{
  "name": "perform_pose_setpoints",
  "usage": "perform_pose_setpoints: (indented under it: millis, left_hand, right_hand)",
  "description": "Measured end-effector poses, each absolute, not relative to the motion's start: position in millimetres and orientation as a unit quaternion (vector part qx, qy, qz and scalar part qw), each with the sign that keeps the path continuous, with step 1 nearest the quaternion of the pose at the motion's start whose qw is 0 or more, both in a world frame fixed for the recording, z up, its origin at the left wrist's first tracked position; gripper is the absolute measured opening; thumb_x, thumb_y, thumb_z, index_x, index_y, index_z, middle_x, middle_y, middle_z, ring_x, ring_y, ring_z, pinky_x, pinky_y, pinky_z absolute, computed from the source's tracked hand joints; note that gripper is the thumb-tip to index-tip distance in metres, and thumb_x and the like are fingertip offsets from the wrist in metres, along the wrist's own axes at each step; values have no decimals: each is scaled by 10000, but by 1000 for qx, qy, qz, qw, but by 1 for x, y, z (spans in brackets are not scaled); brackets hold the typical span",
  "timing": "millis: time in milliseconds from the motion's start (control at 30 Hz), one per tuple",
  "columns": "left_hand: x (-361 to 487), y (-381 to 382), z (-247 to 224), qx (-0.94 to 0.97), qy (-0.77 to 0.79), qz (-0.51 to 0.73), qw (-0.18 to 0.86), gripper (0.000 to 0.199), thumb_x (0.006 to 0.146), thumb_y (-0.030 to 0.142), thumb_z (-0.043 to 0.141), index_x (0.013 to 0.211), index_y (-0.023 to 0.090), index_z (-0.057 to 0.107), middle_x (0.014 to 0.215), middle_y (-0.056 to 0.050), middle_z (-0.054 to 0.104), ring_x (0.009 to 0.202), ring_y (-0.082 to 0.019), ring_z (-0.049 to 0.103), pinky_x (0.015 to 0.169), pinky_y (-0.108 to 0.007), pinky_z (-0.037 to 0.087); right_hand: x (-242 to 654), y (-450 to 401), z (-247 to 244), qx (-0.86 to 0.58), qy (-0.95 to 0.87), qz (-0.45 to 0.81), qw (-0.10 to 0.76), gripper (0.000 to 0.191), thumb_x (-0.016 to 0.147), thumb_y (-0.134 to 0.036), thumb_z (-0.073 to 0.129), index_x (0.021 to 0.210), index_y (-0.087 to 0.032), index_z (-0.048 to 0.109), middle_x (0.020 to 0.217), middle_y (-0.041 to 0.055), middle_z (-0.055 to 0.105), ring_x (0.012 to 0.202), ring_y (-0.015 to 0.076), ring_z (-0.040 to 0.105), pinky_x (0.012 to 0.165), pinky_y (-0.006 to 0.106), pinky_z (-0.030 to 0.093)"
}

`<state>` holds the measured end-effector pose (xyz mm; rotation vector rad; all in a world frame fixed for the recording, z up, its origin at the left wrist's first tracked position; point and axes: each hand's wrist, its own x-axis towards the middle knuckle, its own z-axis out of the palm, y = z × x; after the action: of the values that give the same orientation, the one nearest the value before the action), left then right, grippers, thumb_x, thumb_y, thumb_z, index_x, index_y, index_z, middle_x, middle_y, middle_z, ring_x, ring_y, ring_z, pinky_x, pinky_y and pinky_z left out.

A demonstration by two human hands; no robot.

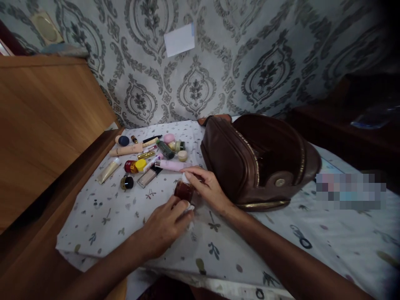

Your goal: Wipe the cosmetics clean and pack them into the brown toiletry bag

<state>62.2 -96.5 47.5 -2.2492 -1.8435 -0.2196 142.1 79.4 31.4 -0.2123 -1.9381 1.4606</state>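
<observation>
A small dark reddish-brown bottle with a white cap is between my two hands, above the patterned cloth. My right hand grips it at the cap, fingers closed. Against its lower side, my left hand is closed round a crumpled white tissue; whether these fingers also hold the bottle is hard to tell. Just beyond lies a pale pink tube. A flat bottle with a black cap, a yellow-lidded jar and a dark green bottle lie further left.
A brown leather bag, unzipped, stands close to my right hand. Several more cosmetics, including a cream tube, a pink sponge and a small black-capped jar, are spread at left. A wooden panel borders the left side; a papered wall rises behind.
</observation>
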Motion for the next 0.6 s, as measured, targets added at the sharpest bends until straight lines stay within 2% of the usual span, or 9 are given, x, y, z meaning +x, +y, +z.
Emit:
perform_pose_setpoints:
  millis: [67, 167, 300, 467, 600]
  left_hand:
    - [56, -104, 50, -769, -630, -90, 60, 313, 917, 47, 395, 1140, 191, 562, 1110, -85, 588, 981, -228, 542, 739, -325, 540]
    - [43, -105, 62, -757, -623, -197, 3, 400, 866, -11, 373, 1114, 224, 582, 1097, -62, 574, 983, -180, 571, 783, -284, 530]
    - [29, -93, 72, -664, -671, -326, 46, 371, 885, 47, 416, 1151, 227, 602, 1115, -74, 546, 1051, -200, 569, 871, -327, 512]
    - [25, -95, 56, -687, -663, -297, -23, 396, 848, 0, 400, 1114, 213, 601, 1110, -76, 545, 1018, -179, 580, 853, -294, 510]
    - [20, -114, 48, -710, -654, -245, -90, 433, 821, -22, 388, 1104, 226, 604, 1105, -75, 574, 1020, -179, 582, 848, -289, 501]
  right_hand:
    - [141, 80, 29, -85, -749, 553, 355, 286, 884, -413, 595, 1003, -184, 717, 892, 44, 672, 759, 160, 585, 687, 286, 464]
    - [139, 80, 26, -86, -755, 533, 373, 270, 867, -403, 618, 1008, -195, 719, 905, 43, 672, 761, 161, 582, 679, 286, 457]
    - [139, 80, 24, -79, -763, 519, 376, 273, 888, -381, 590, 1035, -192, 721, 939, 56, 683, 801, 170, 600, 715, 302, 465]
    - [141, 82, 27, -89, -782, 502, 359, 276, 897, -362, 565, 1033, -170, 711, 911, 59, 680, 723, 161, 575, 648, 290, 445]
    - [144, 81, 32, -78, -795, 489, 350, 267, 912, -356, 543, 1028, -168, 693, 931, 64, 679, 742, 168, 585, 650, 291, 456]
